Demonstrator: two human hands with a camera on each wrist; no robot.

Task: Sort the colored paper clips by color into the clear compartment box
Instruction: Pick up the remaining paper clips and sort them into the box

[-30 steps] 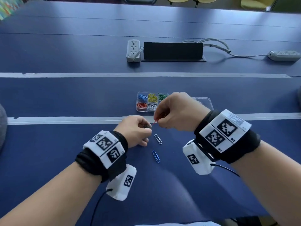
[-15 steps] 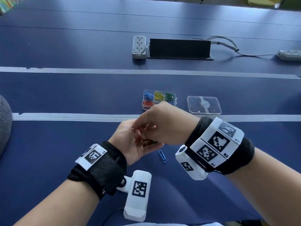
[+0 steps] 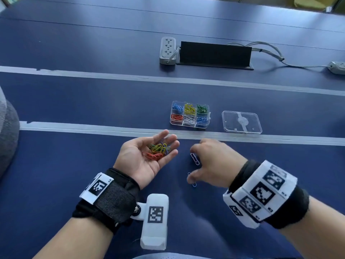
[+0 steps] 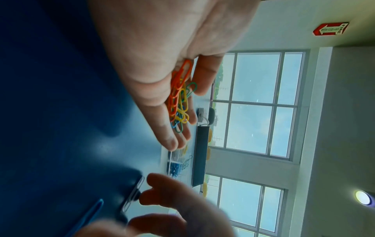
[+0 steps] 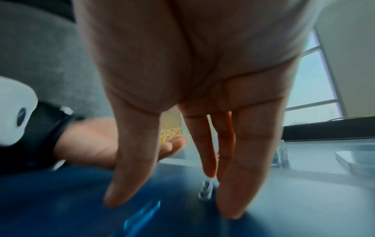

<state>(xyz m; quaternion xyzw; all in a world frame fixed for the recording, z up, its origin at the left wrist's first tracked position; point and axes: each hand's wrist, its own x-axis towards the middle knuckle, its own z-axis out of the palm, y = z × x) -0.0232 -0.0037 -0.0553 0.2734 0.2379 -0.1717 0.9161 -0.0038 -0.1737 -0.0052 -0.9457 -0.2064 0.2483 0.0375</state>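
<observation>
My left hand (image 3: 149,156) lies palm up with straight fingers, and a small heap of red, yellow, green and blue clips (image 3: 157,150) rests on it; the left wrist view shows the heap (image 4: 180,97) too. My right hand (image 3: 211,161) hovers palm down, fingers spread, over a white clip (image 3: 194,159) and a blue clip (image 3: 192,181) on the blue table. The right wrist view shows the white clip (image 5: 206,190) and the blue clip (image 5: 142,214) under the fingertips, untouched. The clear compartment box (image 3: 189,115) stands beyond, each cell holding clips of one colour.
The box's clear lid (image 3: 241,122) lies to its right. Pale tape strips (image 3: 93,127) cross the table. Farther back are a power strip (image 3: 168,50), a black panel (image 3: 214,54) and cables. A grey cushion (image 3: 7,135) is at the left edge.
My left hand has turned palm up and opened, showing the clips. My right hand left it and dropped toward the white and blue clips on the table.
</observation>
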